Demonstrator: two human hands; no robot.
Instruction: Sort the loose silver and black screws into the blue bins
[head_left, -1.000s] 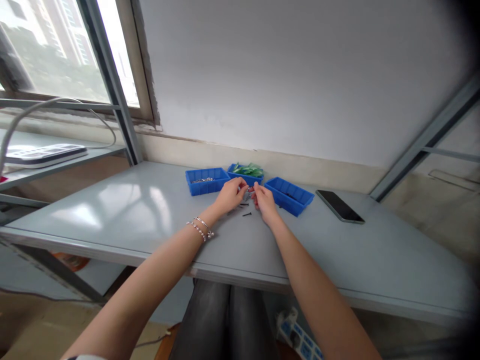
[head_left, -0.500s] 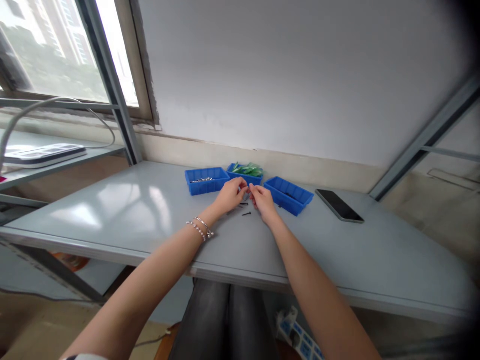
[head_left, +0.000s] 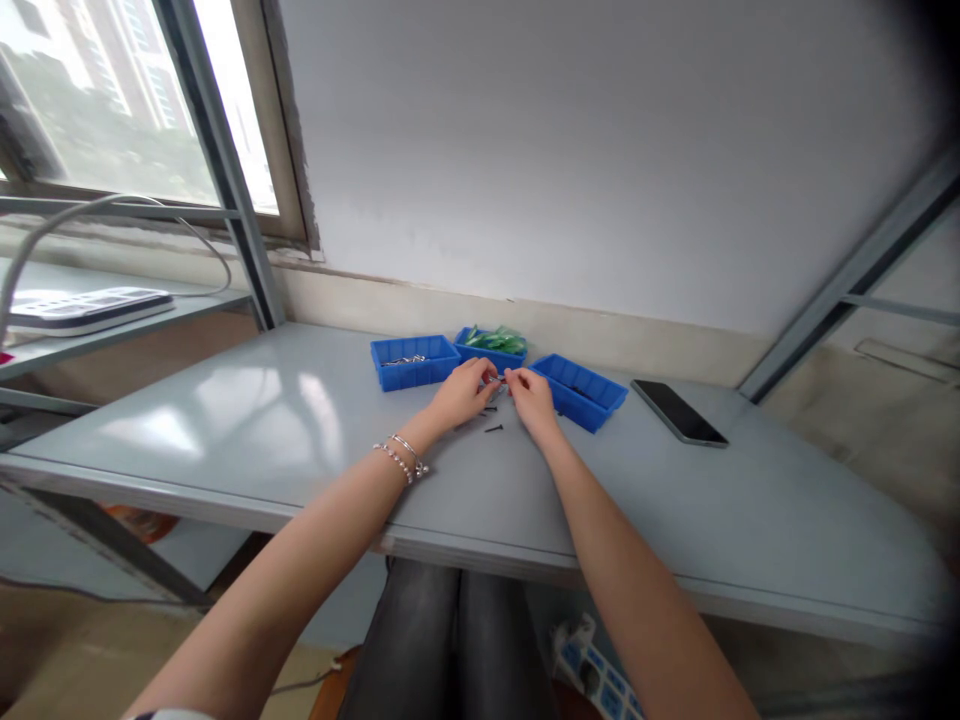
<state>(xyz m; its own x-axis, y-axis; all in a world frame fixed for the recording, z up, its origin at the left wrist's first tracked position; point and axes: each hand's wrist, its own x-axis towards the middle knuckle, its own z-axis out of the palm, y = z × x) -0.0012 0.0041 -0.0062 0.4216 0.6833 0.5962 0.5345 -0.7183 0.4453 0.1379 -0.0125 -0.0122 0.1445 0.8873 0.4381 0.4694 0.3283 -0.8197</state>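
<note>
Both of my hands meet above the table in front of the blue bins. My left hand (head_left: 463, 393), with bracelets at its wrist, is closed with thumb and fingers pinched together. Just to its right, my right hand (head_left: 531, 397) is pinched shut as well. A small, thin, shiny piece (head_left: 500, 379) shows between the fingertips; its kind is too small to tell. Below the hands lie a dark screw (head_left: 493, 429) and a few other small dark pieces (head_left: 490, 408). The left blue bin (head_left: 417, 376) contains shiny metal pieces, and the right blue bin (head_left: 574, 398) contains dark ones.
Behind the hands, a middle blue bin (head_left: 469, 352) holds green-and-clear packets (head_left: 496, 341). A phone (head_left: 679, 412) lies to the right. The grey table (head_left: 247, 430) backs onto a wall, with metal shelf posts (head_left: 251, 250) at both sides.
My right hand has shifted slightly right, so the fingertips are a little farther apart and the small shiny piece shows between them. My left hand has barely moved.
</note>
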